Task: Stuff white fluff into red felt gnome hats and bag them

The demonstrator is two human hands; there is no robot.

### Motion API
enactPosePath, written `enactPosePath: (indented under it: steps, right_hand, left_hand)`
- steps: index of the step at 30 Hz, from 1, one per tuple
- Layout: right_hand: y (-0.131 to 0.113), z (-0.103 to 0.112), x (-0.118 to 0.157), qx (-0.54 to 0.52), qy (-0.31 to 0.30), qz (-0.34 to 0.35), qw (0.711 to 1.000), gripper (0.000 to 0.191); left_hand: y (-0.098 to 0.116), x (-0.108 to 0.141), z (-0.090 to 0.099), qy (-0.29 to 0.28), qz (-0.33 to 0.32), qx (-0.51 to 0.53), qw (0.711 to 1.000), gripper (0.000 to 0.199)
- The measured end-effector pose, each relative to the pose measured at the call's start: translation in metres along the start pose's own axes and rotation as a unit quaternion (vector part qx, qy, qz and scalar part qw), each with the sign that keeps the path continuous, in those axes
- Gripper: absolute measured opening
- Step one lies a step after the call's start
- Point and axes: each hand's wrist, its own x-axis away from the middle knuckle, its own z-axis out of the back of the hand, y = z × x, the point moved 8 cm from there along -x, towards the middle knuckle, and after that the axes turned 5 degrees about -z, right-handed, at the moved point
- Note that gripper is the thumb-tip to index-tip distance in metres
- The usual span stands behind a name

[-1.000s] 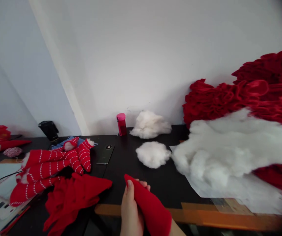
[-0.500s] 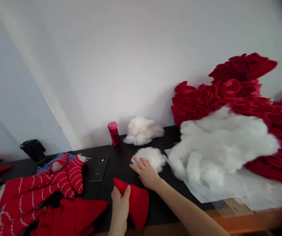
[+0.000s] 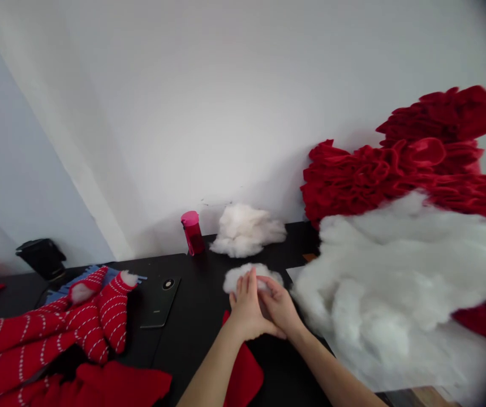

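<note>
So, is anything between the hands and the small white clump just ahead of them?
Nothing visible: the left hand and right hand are both at the near side of the small white clump. The red piece, partly behind the left forearm, lies nearer the camera, not between.

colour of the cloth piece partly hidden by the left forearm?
Cloth piece: plain red where it shows; best seen in the head view.

left hand (image 3: 249, 314) and right hand (image 3: 283, 310): together, fingers (image 3: 243, 288) at small white tuft (image 3: 235, 277) | red cloth (image 3: 246, 377): on black tabletop (image 3: 198, 316) | phone (image 3: 160, 305): leftward | pink-lidded bottle (image 3: 192, 234): beside rear fluff clump (image 3: 245, 230) | large fluff heap (image 3: 399, 271): right, before red fabric pile (image 3: 361, 178)
</note>
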Motion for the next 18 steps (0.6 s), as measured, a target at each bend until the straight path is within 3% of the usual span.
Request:
enactPosePath:
  steps: [2, 7, 9, 13, 18]
  right_hand:
    - [0.000, 0.009, 0.000, -0.044, 0.007, -0.021, 0.999, 0.027]
    - [0.002, 0.024, 0.000, -0.137, 0.067, -0.044, 0.987, 0.025]
    - [0.006, 0.033, -0.001, -0.190, 0.122, -0.055, 0.973, 0.028]
    - [-0.002, 0.062, -0.007, -0.289, 0.200, -0.068, 0.934, 0.034]
    - [-0.067, 0.123, -0.004, -0.325, 0.238, -0.017, 0.915, 0.037]
  left_hand:
    - [-0.005, -0.007, -0.012, 0.009, -0.002, 0.022, 1.000, 0.120]
    - [-0.008, -0.019, -0.026, 0.076, -0.004, -0.023, 0.997, 0.044]
    - [-0.007, -0.024, -0.033, 0.077, -0.003, -0.041, 0.996, 0.028]
    - [-0.007, -0.031, -0.044, 0.080, -0.003, -0.076, 0.994, 0.030]
    - [0.006, -0.023, -0.040, 0.084, -0.015, -0.072, 0.994, 0.054]
